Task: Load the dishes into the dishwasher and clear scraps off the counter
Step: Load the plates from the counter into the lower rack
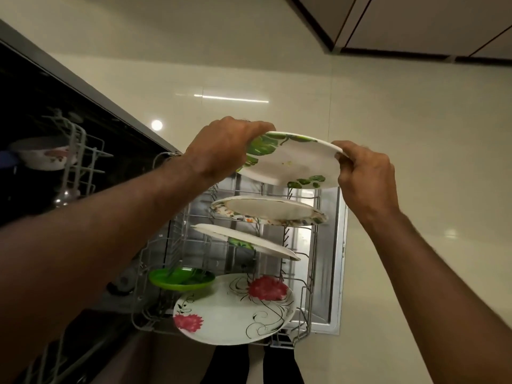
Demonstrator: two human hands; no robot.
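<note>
You hold a white round plate with green leaf prints (291,162) between both hands, above the pulled-out grey wire lower rack (310,273) of the dishwasher. Your left hand (221,151) grips the plate's left rim, fingers curled over the edge. Your right hand (363,173) pinches the right rim, thumb and fingers closed on it. The plate tilts, its face turned toward you, with a few small yellowish scraps showing near its middle.

Below the held plate, four plates stand in the rack's tines. Nearest it sits a white plate with a multicoloured floral border (268,210). Next comes a plain-looking white plate with a patch of green print (246,241), seen almost edge-on. Closest to you stands a large white plate with red flowers and black swirls (235,309), and just to its left a small green plastic plate (181,279), partly behind the wires.

At the far left, in the dark dishwasher opening, a white bowl with a pink flower print (44,152) rests in the upper wire rack (80,159), well apart from your hands.
</note>
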